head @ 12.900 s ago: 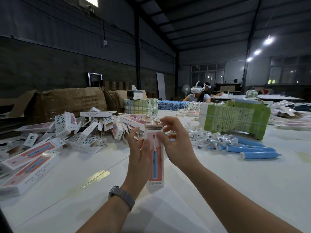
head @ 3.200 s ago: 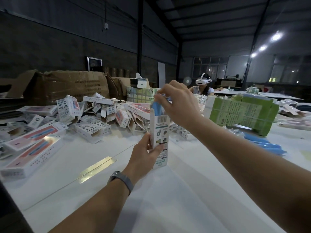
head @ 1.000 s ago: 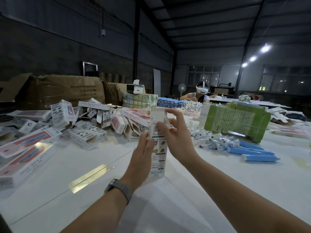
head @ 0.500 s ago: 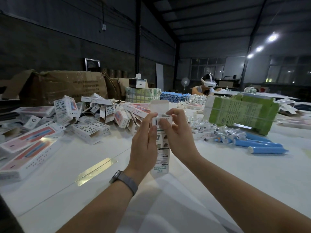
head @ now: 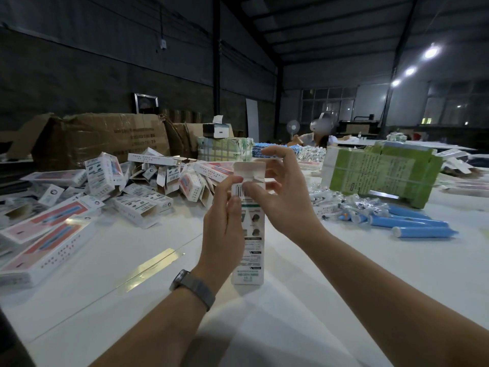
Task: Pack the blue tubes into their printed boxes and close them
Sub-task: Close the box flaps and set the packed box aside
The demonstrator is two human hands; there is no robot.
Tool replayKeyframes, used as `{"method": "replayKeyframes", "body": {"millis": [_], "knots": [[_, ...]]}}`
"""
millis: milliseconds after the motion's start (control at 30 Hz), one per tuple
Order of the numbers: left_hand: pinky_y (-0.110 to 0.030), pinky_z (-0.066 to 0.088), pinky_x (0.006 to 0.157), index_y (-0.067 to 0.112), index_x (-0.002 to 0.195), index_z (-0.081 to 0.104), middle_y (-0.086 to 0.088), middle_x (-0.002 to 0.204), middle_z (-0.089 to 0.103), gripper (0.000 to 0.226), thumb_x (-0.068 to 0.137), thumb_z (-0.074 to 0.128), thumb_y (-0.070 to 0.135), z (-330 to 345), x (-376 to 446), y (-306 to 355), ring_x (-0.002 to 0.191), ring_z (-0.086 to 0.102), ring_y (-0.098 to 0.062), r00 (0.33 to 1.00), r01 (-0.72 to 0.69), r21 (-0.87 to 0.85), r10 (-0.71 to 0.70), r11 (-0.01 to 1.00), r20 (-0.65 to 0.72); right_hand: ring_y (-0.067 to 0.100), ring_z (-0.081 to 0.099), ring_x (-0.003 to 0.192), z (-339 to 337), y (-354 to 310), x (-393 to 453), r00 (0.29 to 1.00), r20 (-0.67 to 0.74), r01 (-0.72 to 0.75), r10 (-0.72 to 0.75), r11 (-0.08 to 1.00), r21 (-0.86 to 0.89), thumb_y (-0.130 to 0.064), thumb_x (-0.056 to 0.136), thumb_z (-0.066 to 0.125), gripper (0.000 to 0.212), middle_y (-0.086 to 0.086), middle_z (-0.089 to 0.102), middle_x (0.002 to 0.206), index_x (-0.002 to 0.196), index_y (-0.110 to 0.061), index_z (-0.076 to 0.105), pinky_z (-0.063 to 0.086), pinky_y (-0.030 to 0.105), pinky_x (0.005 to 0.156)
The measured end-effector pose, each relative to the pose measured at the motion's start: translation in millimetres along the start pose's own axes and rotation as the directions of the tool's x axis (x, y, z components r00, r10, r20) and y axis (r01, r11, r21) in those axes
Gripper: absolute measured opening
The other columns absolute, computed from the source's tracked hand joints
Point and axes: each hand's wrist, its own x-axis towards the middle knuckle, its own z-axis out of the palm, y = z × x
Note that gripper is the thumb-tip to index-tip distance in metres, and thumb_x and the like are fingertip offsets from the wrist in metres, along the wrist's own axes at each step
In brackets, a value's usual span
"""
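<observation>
At frame centre we held the box (head: 248,229) upright on the counter (head: 330,300); left hand (head: 223,229) gripped its side, right hand (head: 285,200) pinched the top, flap (head: 250,169) standing. Best crease first, then tuck squarely.

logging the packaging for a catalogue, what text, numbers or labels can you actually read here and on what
None can be quoted with confidence.
Held box: barcode near the top, small print lines and a bottom code, all too blurred.
Loose boxes in the left pile: barcodes and dotted print, unreadable.
Brown carton: dark printed lines, too small.
Green bundle: dense print, illegible.
Left hand and right hand cover part of the held box.
</observation>
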Motion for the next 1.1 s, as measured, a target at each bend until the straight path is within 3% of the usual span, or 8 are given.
{"method": "replayKeyframes", "body": {"millis": [100, 200, 300, 467, 600, 767, 933, 1100], "knots": [[-0.040, 0.060, 0.074, 0.046, 0.130, 0.038, 0.001, 0.107, 0.069, 0.033, 0.101, 0.038, 0.031, 1.8, -1.6, 0.4, 0.091, 0.072, -0.023, 1.000, 0.031, -0.053, -0.031, 0.998, 0.002, 0.010, 0.067, 0.097, -1.7, 0.4, -2.9, 1.000, 0.013, 0.010, -0.009, 0.999, -0.042, -0.010, 0.084, 0.073, 0.052, -0.009, 0.070, 0.097, 0.115, -0.045, 0.049, 0.052, 0.025, 0.079], [-0.051, 0.058, 0.083, 0.033, 0.146, 0.027, 0.001, 0.107, 0.068, 0.049, 0.099, 0.044, 0.029, 1.3, -1.8, 0.1, 0.095, 0.070, -0.023, 0.999, 0.037, -0.039, -0.036, 0.999, 0.021, 0.008, 0.067, 0.094, -6.0, 1.2, -1.7, 1.000, 0.013, 0.019, -0.018, 0.997, -0.074, -0.006, 0.084, 0.071, 0.029, -0.013, 0.071, 0.092, 0.094, -0.032, 0.065, 0.052, 0.029, 0.080], [-0.043, 0.058, 0.087, 0.042, 0.144, 0.029, 0.008, 0.109, 0.066, 0.047, 0.101, 0.042, 0.032, 0.8, -2.7, 1.8, 0.103, 0.068, -0.013, 1.000, -0.016, 0.049, 0.015, 0.999, 0.017, 0.010, 0.066, 0.090, -6.7, 1.4, -2.8, 0.998, 0.054, 0.041, -0.037, 0.997, -0.069, -0.011, 0.081, 0.074, 0.016, -0.008, 0.069, 0.090, 0.084, -0.025, 0.068, 0.053, 0.029, 0.080], [-0.046, 0.055, 0.095, 0.048, 0.135, 0.035, -0.005, 0.142, 0.057, 0.042, 0.099, 0.042, 0.029, -0.4, -1.3, 6.0, 0.122, 0.061, -0.017, 0.999, -0.043, 0.130, 0.043, 0.991, 0.004, 0.022, 0.065, 0.084, -8.6, -2.5, 0.3, 0.997, 0.077, 0.025, -0.028, 0.999, 0.032, -0.016, 0.088, 0.070, 0.012, 0.012, 0.066, 0.087, 0.080, -0.025, 0.070, 0.056, 0.035, 0.074], [-0.048, 0.054, 0.094, 0.050, 0.132, 0.035, -0.009, 0.135, 0.060, 0.039, 0.099, 0.043, 0.031, -0.3, -2.5, 6.1, 0.120, 0.061, -0.023, 0.998, -0.062, 0.175, 0.062, 0.983, 0.006, 0.010, 0.063, 0.080, -8.9, -3.7, 1.2, 0.994, 0.103, -0.020, 0.016, 0.999, 0.034, -0.005, 0.085, 0.073, 0.019, -0.004, 0.063, 0.083, 0.082, -0.024, 0.071, 0.050, 0.024, 0.072], [-0.051, 0.056, 0.088, 0.037, 0.131, 0.042, -0.004, 0.129, 0.062, 0.031, 0.100, 0.043, 0.030, 0.2, -3.1, 4.2, 0.113, 0.065, -0.024, 0.998, -0.067, 0.155, 0.066, 0.986, 0.013, 0.003, 0.059, 0.082, -8.1, -3.5, -1.7, 0.995, 0.103, -0.011, 0.013, 1.000, -0.022, -0.005, 0.087, 0.070, 0.021, -0.010, 0.057, 0.085, 0.087, -0.025, 0.070, 0.051, 0.027, 0.076], [-0.037, 0.057, 0.083, 0.042, 0.129, 0.039, -0.003, 0.116, 0.066, 0.032, 0.099, 0.042, 0.032, 0.0, -3.4, 1.2, 0.103, 0.067, -0.014, 0.999, -0.046, 0.151, 0.045, 0.988, 0.005, 0.000, 0.056, 0.079, -4.1, -5.8, 0.5, 0.996, 0.084, 0.038, -0.027, 0.991, -0.128, -0.004, 0.087, 0.070, 0.005, -0.011, 0.057, 0.082, 0.085, -0.009, 0.071, 0.041, 0.013, 0.071], [-0.021, 0.054, 0.072, 0.040, 0.130, 0.037, -0.001, 0.109, 0.068, 0.032, 0.099, 0.040, 0.033, 0.6, -4.4, -0.8, 0.091, 0.068, -0.006, 0.999, -0.038, 0.132, 0.036, 0.991, 0.016, -0.002, 0.056, 0.075, -9.8, -11.6, 7.6, 0.989, 0.145, 0.043, -0.018, 0.984, -0.174, -0.006, 0.086, 0.072, 0.014, -0.013, 0.060, 0.079, 0.079, -0.017, 0.068, 0.039, 0.009, 0.069]]}}
